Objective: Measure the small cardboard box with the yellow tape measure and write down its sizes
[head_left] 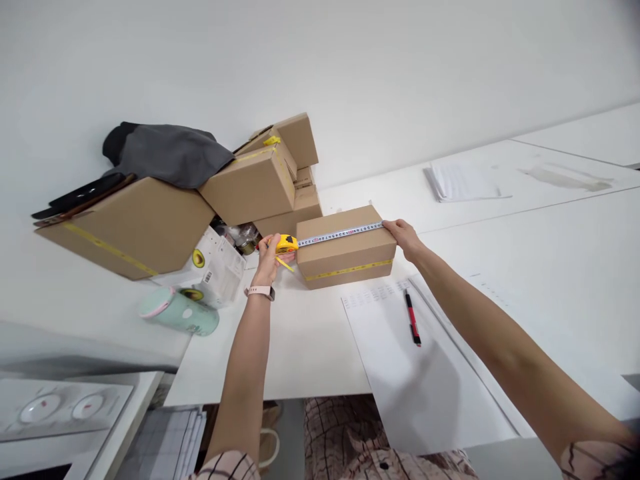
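Note:
A brown cardboard box (350,257) with a yellow strip sits on the white table (310,347). A white measuring tape blade (340,234) is stretched along its top edge. My left hand (269,257) grips the yellow tape measure case (287,243) at the box's left corner. My right hand (404,237) pinches the tape's end at the box's right corner.
A pile of cardboard boxes (250,183) stands behind at the left, with a grey cloth (170,155) on top. A mint green bottle (180,312) and a white packet (215,267) lie left. A red pen (413,319) rests on a paper sheet (410,373).

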